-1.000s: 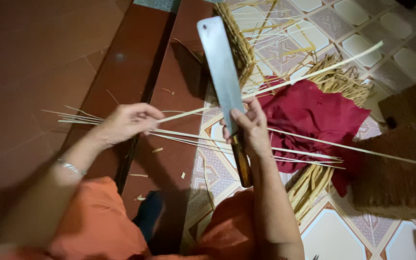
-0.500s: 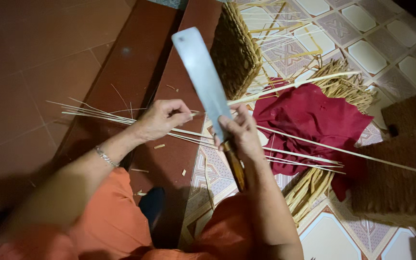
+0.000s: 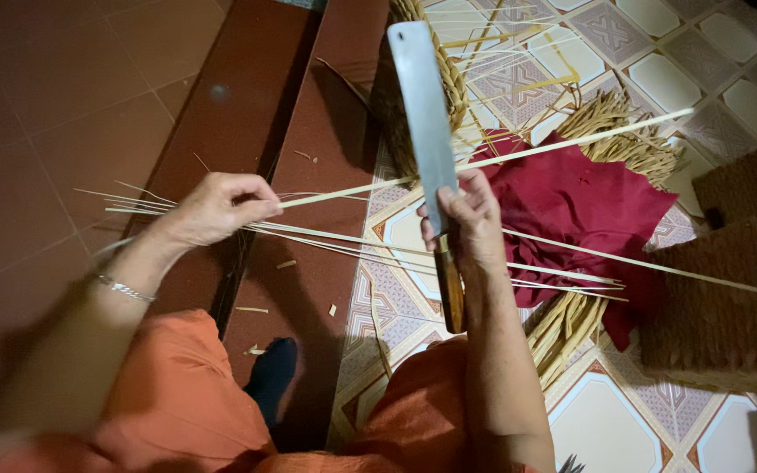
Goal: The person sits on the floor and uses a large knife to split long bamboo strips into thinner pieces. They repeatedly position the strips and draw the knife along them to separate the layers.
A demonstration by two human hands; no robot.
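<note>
Gripping the wooden handle of a broad cleaver [image 3: 422, 114], your right hand [image 3: 464, 223] is closed tight, the flat blade pointing up and away from you. Your left hand [image 3: 216, 208] is curled shut around a bundle of thin bamboo strips [image 3: 352, 241], which fan out past your knuckles to the left and run rightward under the blade. One thicker strip [image 3: 554, 147] crosses just behind the cleaver and slants up to the right. Beyond your right hand lies a crumpled red cloth [image 3: 589, 206], draped over a sheaf of straw-coloured fibre [image 3: 571, 320]. A woven basket [image 3: 435, 79] stands behind the blade at the edge of the dark red step [image 3: 308, 131]. Another woven piece [image 3: 720, 298] sits on the patterned floor tiles [image 3: 606, 420] at far right, the strip ends reaching onto it.
</note>
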